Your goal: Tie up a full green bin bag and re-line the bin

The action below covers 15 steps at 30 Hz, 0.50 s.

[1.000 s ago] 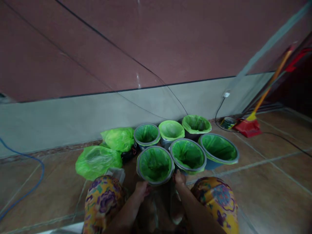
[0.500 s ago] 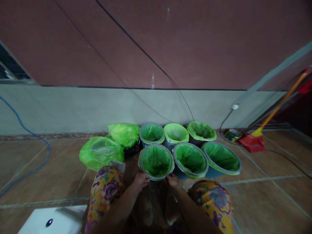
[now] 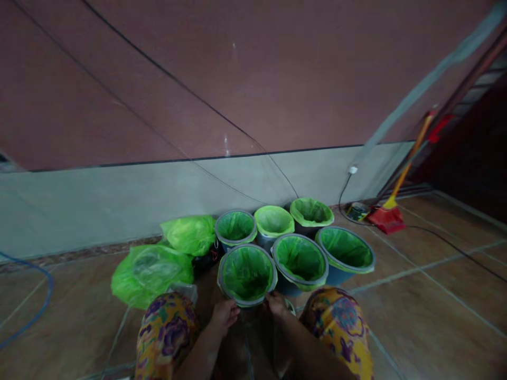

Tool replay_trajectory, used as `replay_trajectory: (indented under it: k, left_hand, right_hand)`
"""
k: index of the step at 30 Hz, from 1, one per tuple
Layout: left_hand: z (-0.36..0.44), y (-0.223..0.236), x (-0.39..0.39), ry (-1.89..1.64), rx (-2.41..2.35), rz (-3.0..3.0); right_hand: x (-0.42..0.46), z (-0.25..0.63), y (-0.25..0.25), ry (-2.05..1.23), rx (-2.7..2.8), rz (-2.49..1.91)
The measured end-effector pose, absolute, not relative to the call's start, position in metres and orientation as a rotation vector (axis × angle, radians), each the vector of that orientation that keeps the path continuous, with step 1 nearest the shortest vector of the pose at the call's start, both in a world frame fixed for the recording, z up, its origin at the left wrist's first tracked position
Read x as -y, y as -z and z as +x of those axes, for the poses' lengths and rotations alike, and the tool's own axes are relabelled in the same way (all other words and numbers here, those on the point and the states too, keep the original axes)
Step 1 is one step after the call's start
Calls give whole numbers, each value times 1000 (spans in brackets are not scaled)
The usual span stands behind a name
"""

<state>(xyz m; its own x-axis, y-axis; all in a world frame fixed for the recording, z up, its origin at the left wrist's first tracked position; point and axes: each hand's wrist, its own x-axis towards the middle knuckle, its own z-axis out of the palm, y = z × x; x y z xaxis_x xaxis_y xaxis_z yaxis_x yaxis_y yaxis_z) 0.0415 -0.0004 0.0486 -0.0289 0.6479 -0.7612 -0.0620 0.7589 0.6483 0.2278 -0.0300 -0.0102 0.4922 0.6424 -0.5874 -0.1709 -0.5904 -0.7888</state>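
The nearest trash bin (image 3: 222, 287) stands upright before my knees. A green trash bag (image 3: 247, 272) lines it, and a grey ring runs round its mouth. My left hand (image 3: 225, 315) is at the front left of the rim with fingers curled; what they pinch is too dim to make out. On the front right side, my right hand (image 3: 276, 305) grips the rim, its fingertips partly hidden under the edge. Right of this bin are two more lined bins (image 3: 300, 286) (image 3: 340, 277), both with grey rings.
Behind stand a ringed bin (image 3: 235, 244) and two bins (image 3: 273, 221) (image 3: 311, 212) with liners folded over their rims. Puffed green bags (image 3: 152, 272) lie left. A red dustpan (image 3: 387, 219), a can (image 3: 357, 211) and a cable are at right, a blue hose (image 3: 48, 295) at far left.
The view has swung right and tilted, so the bins sit further left in the picture. Both hands remain at the front rim; my left fingers are more curled and slightly lower against it.
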Motion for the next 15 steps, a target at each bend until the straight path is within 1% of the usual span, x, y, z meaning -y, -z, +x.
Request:
replay_trajectory:
  k: [6,15]
  left_hand:
    - [40,-55,4,-610,-1498,464]
    - [35,-72,12,-596,-1494,468]
  right_hand:
    - [31,222,1,-1268,312,-1844]
    - [38,219,-10,-1261,246,-1844]
